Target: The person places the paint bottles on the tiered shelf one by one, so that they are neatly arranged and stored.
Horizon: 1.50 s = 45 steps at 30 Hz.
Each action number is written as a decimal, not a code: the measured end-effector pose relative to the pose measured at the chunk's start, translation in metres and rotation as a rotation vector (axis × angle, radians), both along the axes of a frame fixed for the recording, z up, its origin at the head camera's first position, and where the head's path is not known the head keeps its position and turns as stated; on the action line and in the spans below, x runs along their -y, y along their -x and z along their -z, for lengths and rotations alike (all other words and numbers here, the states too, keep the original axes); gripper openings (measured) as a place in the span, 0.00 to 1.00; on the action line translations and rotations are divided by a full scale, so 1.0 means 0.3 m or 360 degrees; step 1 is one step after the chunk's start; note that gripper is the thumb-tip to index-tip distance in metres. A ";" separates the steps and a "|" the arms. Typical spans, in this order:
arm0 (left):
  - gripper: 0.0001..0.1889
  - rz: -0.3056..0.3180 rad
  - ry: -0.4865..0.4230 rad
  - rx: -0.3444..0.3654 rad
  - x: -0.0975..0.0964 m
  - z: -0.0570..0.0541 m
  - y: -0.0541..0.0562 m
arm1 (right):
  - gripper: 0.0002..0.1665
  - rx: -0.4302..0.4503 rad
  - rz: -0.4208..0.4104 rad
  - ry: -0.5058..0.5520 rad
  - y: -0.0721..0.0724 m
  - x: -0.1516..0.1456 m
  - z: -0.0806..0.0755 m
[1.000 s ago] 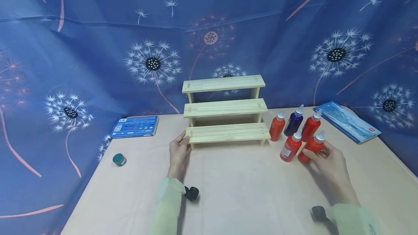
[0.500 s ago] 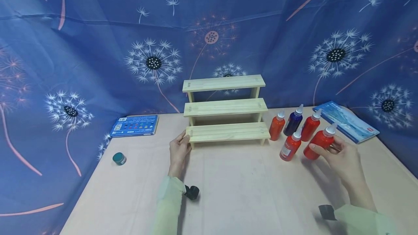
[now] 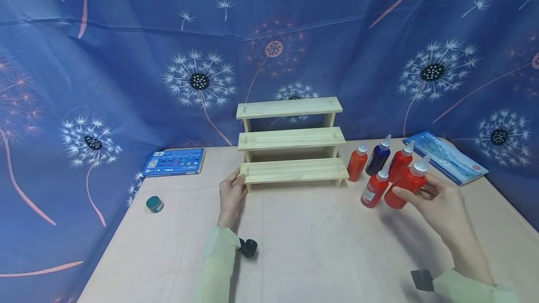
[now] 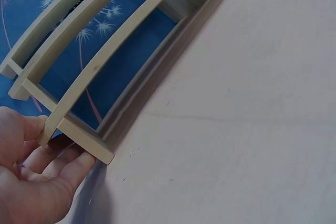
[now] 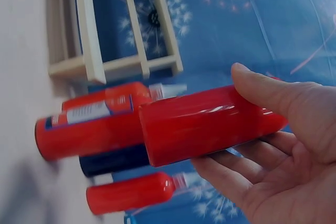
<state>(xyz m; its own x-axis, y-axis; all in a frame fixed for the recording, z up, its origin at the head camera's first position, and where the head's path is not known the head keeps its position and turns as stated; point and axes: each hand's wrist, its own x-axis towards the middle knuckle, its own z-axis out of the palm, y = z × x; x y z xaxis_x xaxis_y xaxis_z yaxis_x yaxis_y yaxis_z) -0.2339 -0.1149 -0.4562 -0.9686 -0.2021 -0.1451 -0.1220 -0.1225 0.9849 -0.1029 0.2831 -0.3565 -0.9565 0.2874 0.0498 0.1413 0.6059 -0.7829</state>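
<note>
A three-tier wooden stand (image 3: 292,170) of pale boards stands at mid-table against the backdrop. My left hand (image 3: 231,198) grips its front left corner; in the left wrist view the thumb is at the lowest board (image 4: 86,80) and the fingers are by the leg. My right hand (image 3: 440,207) holds a red squeeze bottle (image 3: 406,185) with a pale nozzle, tilted and raised off the table. Around that bottle stand an orange bottle (image 3: 356,165), a dark blue bottle (image 3: 378,158), a red bottle behind (image 3: 397,160) and a labelled red bottle in front (image 3: 373,191).
A blue book (image 3: 173,162) lies at the back left of the pale table (image 3: 311,247), with a small green-lidded jar (image 3: 154,204) nearer. At the back right lies a light blue book (image 3: 448,158). A blue dandelion-print cloth (image 3: 139,60) hangs behind.
The red bottle in my right hand has come up off the table, swung right, then shifted slightly back left toward the other bottles. My left hand stays on the stand's corner.
</note>
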 end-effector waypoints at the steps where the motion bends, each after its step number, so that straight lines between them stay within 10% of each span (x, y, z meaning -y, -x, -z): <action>1: 0.23 -0.0002 0.0000 -0.0002 0.001 -0.002 0.000 | 0.46 -0.0005 -0.0015 -0.0005 -0.001 0.011 -0.002; 17: 0.22 -0.0057 0.0017 -0.0015 0.001 -0.004 0.004 | 0.39 -0.0101 -0.0143 -0.0020 0.016 0.183 -0.005; 45: 0.21 -0.0045 0.0017 -0.0031 -0.004 0.015 0.002 | 0.36 -0.0243 -0.0202 0.0174 0.198 0.356 0.004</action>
